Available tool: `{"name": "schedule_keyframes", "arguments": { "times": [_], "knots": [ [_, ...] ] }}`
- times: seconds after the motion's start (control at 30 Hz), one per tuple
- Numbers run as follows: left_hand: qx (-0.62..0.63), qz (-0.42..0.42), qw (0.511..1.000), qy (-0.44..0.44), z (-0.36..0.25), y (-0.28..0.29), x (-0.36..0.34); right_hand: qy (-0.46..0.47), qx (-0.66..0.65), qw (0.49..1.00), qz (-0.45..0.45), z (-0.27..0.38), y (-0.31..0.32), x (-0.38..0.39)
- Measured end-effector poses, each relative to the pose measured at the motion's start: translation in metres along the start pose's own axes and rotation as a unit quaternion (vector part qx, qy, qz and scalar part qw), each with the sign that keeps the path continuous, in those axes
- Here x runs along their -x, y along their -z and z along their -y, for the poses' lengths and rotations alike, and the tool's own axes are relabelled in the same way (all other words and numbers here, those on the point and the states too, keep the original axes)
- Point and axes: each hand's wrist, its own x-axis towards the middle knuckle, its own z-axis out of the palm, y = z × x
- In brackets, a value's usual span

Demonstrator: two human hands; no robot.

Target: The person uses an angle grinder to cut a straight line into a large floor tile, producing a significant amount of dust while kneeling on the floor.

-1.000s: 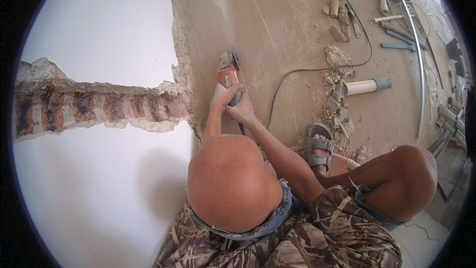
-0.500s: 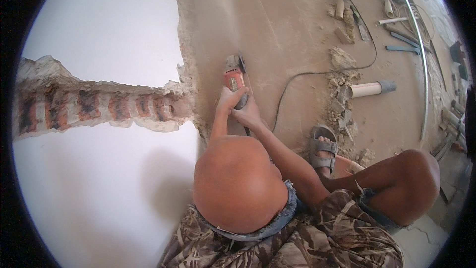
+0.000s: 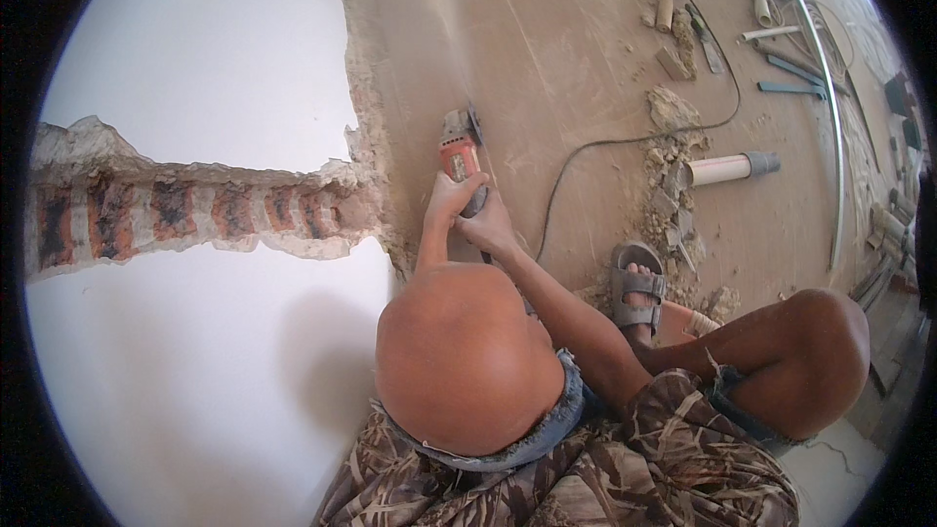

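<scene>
Both my hands are wrapped round a red and grey angle grinder (image 3: 457, 154) with a dark disc on its right side. My left hand (image 3: 451, 195) grips the body near the red part. Just behind it, my right hand (image 3: 489, 226) holds the dark rear end. The disc (image 3: 474, 125) stands on edge at the dusty brown floor (image 3: 547, 68), at the end of a thin straight line in it. A plume of dust streams away from the disc toward the top. Most of the grinder's rear is hidden by my fingers.
At left, the white wall (image 3: 205, 49) has a broken channel of exposed brick (image 3: 234, 207). A black cable (image 3: 625, 143) curves over the floor at right. Rubble (image 3: 673, 112), a cream pipe with a grey end (image 3: 720, 170), a long metal strip (image 3: 839, 156) and blue strips (image 3: 791, 89) lie beyond my sandalled foot (image 3: 639, 288).
The view has shifted very slightly. My hands keep the same grip on the grinder, which stays almost in the same place, and dust still streams from the disc.
</scene>
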Motion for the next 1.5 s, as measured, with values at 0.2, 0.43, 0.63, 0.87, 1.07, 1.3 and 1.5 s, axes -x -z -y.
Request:
{"name": "schedule_keyframes", "arguments": {
  "times": [0.2, 0.43, 0.63, 0.87, 1.07, 1.3, 1.5],
  "knots": [
    [0.001, -0.001, 0.999, 0.043, -0.005, -0.001, 0.009, -0.007, -0.015, 1.0, 0.005, 0.001, 0.001, 0.005],
    [0.0, 0.007, 1.0, 0.023, 0.0, -0.001, 0.009, -0.018, -0.002, 1.0, 0.004, -0.003, 0.0, 0.006],
    [0.013, 0.017, 1.0, -0.001, 0.014, -0.001, 0.003, 0.0, 0.017, 1.0, -0.005, -0.007, -0.003, 0.009],
    [-0.003, 0.015, 1.0, 0.003, 0.018, 0.005, 0.007, -0.007, 0.012, 1.0, 0.003, 0.002, -0.002, 0.019],
    [0.026, 0.012, 0.999, 0.018, 0.015, -0.003, 0.014, -0.026, 0.024, 0.999, -0.005, 0.001, 0.003, 0.023],
    [0.003, 0.044, 0.998, 0.05, 0.016, 0.003, 0.014, -0.049, 0.011, 0.999, 0.011, 0.005, 0.004, 0.026],
    [0.024, -0.007, 1.0, 0.01, 0.018, -0.005, 0.02, -0.02, 0.026, 0.999, 0.005, -0.002, 0.002, 0.026]
  ]
}}
